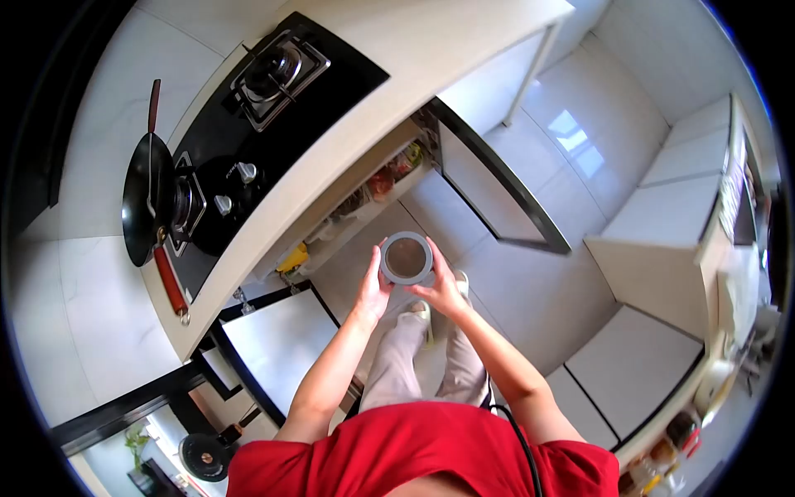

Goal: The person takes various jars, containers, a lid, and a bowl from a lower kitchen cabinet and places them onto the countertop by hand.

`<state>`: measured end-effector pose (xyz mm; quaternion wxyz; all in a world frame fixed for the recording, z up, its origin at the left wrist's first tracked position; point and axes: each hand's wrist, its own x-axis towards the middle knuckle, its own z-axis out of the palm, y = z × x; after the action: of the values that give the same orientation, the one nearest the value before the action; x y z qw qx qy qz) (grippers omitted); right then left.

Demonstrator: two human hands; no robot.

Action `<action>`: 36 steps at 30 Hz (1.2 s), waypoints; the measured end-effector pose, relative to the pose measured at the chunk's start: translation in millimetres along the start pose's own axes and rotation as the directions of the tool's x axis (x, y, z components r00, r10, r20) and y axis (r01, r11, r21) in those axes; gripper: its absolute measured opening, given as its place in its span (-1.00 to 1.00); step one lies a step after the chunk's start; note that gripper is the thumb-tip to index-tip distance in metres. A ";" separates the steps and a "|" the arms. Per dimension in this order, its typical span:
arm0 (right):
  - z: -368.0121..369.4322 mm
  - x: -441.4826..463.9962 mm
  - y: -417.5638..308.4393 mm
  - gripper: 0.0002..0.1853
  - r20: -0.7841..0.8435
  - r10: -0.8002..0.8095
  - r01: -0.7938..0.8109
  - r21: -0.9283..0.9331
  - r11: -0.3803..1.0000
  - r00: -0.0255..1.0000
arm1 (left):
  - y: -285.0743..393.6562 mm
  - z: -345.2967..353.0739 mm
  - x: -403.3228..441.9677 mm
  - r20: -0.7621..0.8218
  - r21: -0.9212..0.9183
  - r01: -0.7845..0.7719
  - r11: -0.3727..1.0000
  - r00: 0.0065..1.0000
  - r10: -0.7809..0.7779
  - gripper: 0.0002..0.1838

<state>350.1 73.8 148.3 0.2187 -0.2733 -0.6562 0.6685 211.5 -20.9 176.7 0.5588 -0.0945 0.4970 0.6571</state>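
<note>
Between my two hands is a round container with a grey rim (407, 258), seen from above. Its top shows a brownish centre, and I cannot tell whether that is a clear lid or the contents. My left hand (375, 286) is wrapped round its left side. On the right and lower edge, my right hand (445, 288) grips it with the thumb along the near side. The container is held in front of my body, above the floor, near the open lower cabinet (356, 207).
A gas stove (315, 70) is set in the counter on the left, with a wok (137, 203) on one burner. Two cabinet doors stand open: one glass-panelled door (489, 174) ahead, one white door (281, 335) nearer. White cabinets (654, 364) line the right side.
</note>
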 end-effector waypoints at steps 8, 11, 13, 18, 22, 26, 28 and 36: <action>-21.3 -114.5 -94.9 0.10 -0.353 -0.059 0.041 -0.059 0.997 0.934 | 3.3 88.3 -107.6 0.197 0.257 0.025 0.966 0.977 -0.078 -0.44; -33.4 -161.1 -139.3 0.10 -0.499 -0.075 0.038 -0.083 0.996 0.864 | -4.0 136.8 -152.9 0.228 0.366 0.040 0.930 0.965 -0.131 -0.57; -44.1 -193.4 -157.5 0.07 -0.611 -0.074 0.061 -0.043 0.997 0.788 | -17.7 158.6 -168.4 0.332 0.425 0.043 0.904 0.922 -0.200 -0.55; -78.0 -293.4 -183.1 0.03 -0.801 -0.109 0.040 -0.106 0.994 0.589 | -76.7 218.7 -231.0 0.497 0.617 -0.043 0.785 0.795 -0.347 -0.45; -102.8 -381.2 -206.0 0.02 -0.916 -0.093 0.021 -0.092 0.996 0.390 | -142.2 258.2 -269.2 0.545 0.747 -0.147 0.648 0.693 -0.472 -0.41; -125.8 -476.9 -215.9 -0.01 -0.978 -0.053 0.026 -0.049 0.998 0.200 | -233.9 297.4 -324.3 0.593 0.776 -0.170 0.608 0.527 -0.609 -0.39; -141.4 -526.0 -207.2 0.00 -0.988 -0.112 -0.005 -0.113 0.994 0.105 | -276.8 315.7 -355.4 0.575 0.797 -0.143 0.587 0.477 -0.665 -0.41; -194.4 -702.6 -191.3 -0.03 -0.982 -0.107 0.006 -0.109 0.994 -0.157 | -491.2 360.5 -437.3 0.457 0.889 -0.102 0.446 0.253 -0.853 -0.66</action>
<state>994.7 -228.0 396.2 0.6600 -0.6636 -0.2936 0.1946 930.2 -85.7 380.8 0.8648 0.3980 0.2881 0.1033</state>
